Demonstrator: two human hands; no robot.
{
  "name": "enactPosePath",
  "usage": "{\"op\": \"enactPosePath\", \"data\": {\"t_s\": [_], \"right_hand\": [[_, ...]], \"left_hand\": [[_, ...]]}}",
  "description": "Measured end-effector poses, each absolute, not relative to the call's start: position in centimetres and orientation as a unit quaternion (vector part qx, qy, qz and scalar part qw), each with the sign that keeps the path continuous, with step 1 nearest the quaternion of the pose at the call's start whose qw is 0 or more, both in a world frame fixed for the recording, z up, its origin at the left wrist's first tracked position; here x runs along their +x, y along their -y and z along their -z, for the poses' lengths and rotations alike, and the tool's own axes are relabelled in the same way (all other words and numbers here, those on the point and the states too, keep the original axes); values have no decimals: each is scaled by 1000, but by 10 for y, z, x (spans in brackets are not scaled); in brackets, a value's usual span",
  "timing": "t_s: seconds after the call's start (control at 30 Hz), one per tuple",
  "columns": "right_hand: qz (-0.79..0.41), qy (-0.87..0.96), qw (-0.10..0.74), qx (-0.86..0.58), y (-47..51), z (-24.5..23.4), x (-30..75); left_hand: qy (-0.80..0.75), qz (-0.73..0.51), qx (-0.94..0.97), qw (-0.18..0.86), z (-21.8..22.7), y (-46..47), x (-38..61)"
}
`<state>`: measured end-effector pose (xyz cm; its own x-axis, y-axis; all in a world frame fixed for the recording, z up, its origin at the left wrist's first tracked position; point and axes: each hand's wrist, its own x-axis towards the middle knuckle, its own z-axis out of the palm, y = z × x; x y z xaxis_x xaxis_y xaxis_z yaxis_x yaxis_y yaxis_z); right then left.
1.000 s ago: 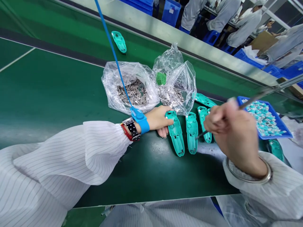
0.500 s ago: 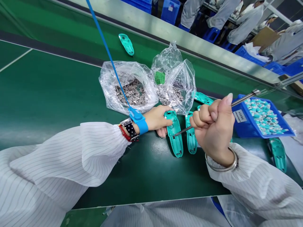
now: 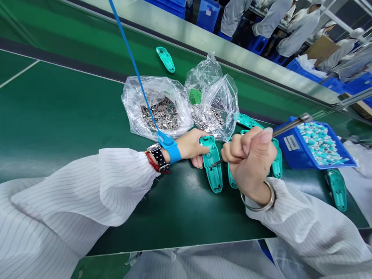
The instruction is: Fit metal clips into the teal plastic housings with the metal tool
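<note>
"On the worktop (image 3: 180,221), what's changed?"

"The metal tool (image 3: 286,126), gripped in the right hand (image 3: 250,162), has crossed from the neighbouring shell (image 3: 232,180) to the teal shell (image 3: 215,177) held under the left hand's (image 3: 190,145) thumb, so work is probably now on that one."

"Room to move?"

"Tight rightward: the neighbouring shell sits just beside, the blue bin (image 3: 290,149) beyond. Plastic bags (image 3: 165,114) close the far side; bare surface opens toward the near edge (image 3: 186,245)."
</note>
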<state>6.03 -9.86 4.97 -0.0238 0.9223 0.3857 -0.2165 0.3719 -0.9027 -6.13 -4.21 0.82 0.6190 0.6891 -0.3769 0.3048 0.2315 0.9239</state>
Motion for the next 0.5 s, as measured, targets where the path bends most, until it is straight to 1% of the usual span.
{"op": "enactPosePath", "data": {"t_s": [0.23, 0.4, 0.5], "right_hand": [[-454, 574, 619, -285, 98, -41, 60], [-459, 583, 608, -283, 99, -31, 58], [-463, 580, 596, -307, 98, -34, 59]], "left_hand": [[-428, -128, 598, 665, -18, 45, -62], [-424, -127, 610, 657, -14, 42, -61], [-430, -126, 617, 647, -10, 41, -63]]}}
